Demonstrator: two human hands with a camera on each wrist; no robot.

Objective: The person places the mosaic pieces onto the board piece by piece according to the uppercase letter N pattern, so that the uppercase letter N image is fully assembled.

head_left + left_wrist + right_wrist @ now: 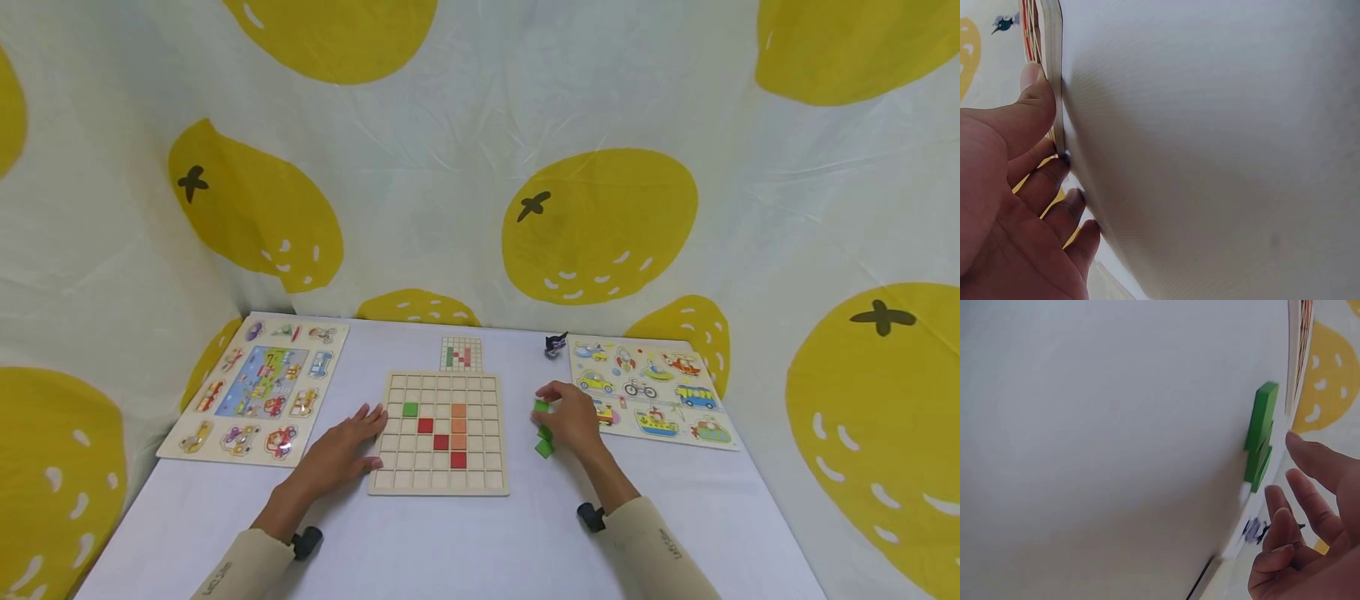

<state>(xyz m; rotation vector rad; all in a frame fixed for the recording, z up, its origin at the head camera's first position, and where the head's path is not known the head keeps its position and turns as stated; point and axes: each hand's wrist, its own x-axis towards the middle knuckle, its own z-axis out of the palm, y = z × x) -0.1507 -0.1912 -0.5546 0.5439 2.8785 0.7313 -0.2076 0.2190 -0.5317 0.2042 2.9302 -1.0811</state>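
A square wooden grid board point(483, 479) lies in the middle of the table. On it are a green tile point(410, 409), a diagonal of red tiles point(441, 442) and a column of orange tiles point(458, 425). My left hand point(333, 457) rests at the board's left edge, thumb and fingers extended along it; the left wrist view has its fingertips by the board's side point(1054, 75). My right hand point(573, 419) hovers by several loose green tiles point(543, 448) right of the board. In the right wrist view, its thumb and fingers are apart with nothing between them, beside the green tiles point(1262, 415).
Behind the board lies a small pattern card point(461, 342). A vehicle puzzle board point(176, 446) lies at the left, another point(630, 429) at the right, partly behind my right hand. A small dark figure point(555, 345) stands near the back. A lemon-print curtain point(450, 208) rises behind the table.
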